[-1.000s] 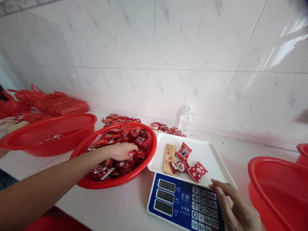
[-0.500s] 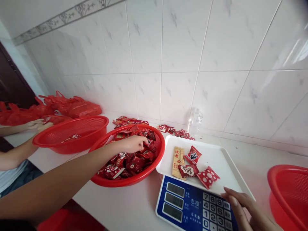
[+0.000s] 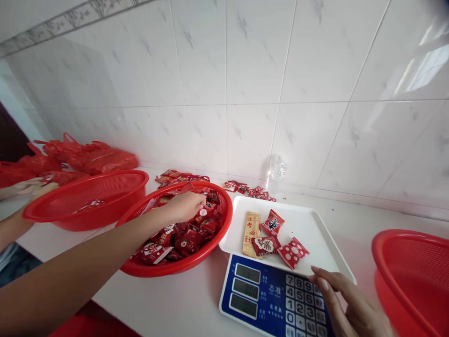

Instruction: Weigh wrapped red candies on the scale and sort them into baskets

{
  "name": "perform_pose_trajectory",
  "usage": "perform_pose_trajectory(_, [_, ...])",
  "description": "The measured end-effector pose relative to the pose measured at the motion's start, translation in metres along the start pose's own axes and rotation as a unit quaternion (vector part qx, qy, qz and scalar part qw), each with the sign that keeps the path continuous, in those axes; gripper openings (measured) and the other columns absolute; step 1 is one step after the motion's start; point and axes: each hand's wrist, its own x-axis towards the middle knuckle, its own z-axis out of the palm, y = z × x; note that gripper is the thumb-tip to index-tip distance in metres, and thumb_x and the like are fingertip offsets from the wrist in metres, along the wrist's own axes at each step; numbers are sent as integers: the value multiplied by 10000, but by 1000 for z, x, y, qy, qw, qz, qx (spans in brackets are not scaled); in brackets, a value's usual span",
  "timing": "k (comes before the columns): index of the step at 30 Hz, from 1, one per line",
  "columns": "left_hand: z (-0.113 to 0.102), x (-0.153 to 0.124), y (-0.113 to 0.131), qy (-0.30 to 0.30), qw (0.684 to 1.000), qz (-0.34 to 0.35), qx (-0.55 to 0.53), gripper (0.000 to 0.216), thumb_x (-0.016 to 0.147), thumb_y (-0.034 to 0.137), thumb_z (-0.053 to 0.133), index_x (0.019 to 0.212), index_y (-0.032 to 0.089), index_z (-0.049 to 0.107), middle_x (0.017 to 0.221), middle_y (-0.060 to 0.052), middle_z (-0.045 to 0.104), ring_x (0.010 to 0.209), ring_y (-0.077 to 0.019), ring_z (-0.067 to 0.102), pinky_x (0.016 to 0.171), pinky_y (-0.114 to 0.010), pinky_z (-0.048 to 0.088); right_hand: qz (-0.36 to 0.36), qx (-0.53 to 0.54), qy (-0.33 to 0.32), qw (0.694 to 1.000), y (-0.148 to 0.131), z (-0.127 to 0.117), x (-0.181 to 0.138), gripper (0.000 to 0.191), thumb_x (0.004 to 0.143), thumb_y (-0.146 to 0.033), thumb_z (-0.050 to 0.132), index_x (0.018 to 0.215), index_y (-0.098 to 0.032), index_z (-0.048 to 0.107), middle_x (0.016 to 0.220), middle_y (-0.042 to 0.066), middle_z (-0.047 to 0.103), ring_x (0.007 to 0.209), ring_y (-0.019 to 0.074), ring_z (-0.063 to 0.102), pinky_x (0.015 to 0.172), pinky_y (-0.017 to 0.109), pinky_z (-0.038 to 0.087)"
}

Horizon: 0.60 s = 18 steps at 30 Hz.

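Note:
My left hand (image 3: 187, 206) reaches into a red plastic basket (image 3: 173, 269) heaped with small red snack packets (image 3: 189, 241). Its fingers are curled closed among the packets, and what they hold, if anything, is hidden. Beside the blue keypad of a weighing scale (image 3: 277, 290) hovers my right hand (image 3: 345, 299), thumb and forefinger slightly apart with nothing visible between them. On the scale's white tray (image 3: 315, 234) lie a tan long packet (image 3: 251, 234), a red packet (image 3: 272, 222), a dark red packet (image 3: 265, 244) and a polka-dot packet (image 3: 293, 252).
Left of my basket stands another red basket (image 3: 136, 187) with a packet inside; a co-worker's hands (image 3: 35, 187) are behind it. Red plastic bags (image 3: 101, 159) sit against the wall. Loose packets (image 3: 182, 178) and a clear bottle (image 3: 278, 175) line the back. A third red basket (image 3: 382, 271) is at right.
The whole view has shifted, so most things appear farther left. My left hand stays in the basket and my right hand stays by the keypad. The packets on the tray lie as before.

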Motion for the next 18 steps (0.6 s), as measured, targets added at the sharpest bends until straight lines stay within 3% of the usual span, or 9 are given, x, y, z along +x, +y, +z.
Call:
perform_pose_trajectory(2, [-13, 7, 15, 51, 997, 29, -55, 182, 870, 286, 472, 842, 211, 637, 763, -10, 674, 693, -181, 601, 617, -258, 380, -37, 0, -21, 999, 4, -2, 2, 162, 905, -261, 559, 1037, -252, 653, 851, 13, 706, 740, 133, 685, 613, 174, 536])
perform_pose_trajectory(4, [-18, 14, 34, 60, 987, 70, -131, 170, 863, 285, 490, 899, 203, 634, 805, -5, 683, 730, -171, 614, 645, -245, 404, -56, 3, -30, 998, 6, -2, 3, 178, 908, -222, 551, 1063, -243, 636, 842, 13, 699, 737, 128, 682, 618, 178, 537])
perform_pose_trajectory(7, [-10, 22, 70, 9, 971, 101, -216, 182, 856, 268, 501, 953, 194, 635, 818, -1, 696, 728, -161, 634, 652, -238, 432, -56, 7, -32, 998, 7, -2, 4, 179, 915, -207, 544, 1072, -235, 626, 825, 13, 685, 728, 124, 676, 615, 185, 535])
perform_pose_trajectory(12, [23, 32, 129, -58, 953, 166, -247, 149, 843, 210, 537, 913, 170, 663, 832, -26, 709, 779, -177, 658, 716, -277, 479, -45, 14, -26, 999, 5, 1, 5, 192, 927, -186, 530, 1092, -244, 608, 838, 9, 677, 738, 113, 669, 610, 179, 527])
perform_pose_trajectory(15, [43, 35, 156, -10, 947, 217, -236, 202, 848, 219, 570, 1026, 173, 654, 1092, -85, 688, 1038, -225, 618, 907, -360, 465, -56, 18, -24, 998, 5, 2, 6, 190, 927, -180, 529, 1088, -242, 608, 804, 4, 663, 730, 112, 664, 612, 182, 527])
perform_pose_trajectory(18, [60, 32, 176, 6, 959, 211, -189, 607, 827, 462, 633, 1337, 168, 485, 1457, -187, 421, 1360, -334, 348, 1070, -545, 309, -51, 16, -24, 998, 5, 3, 7, 181, 933, -187, 521, 1080, -248, 605, 832, 6, 669, 750, 114, 663, 622, 185, 534])
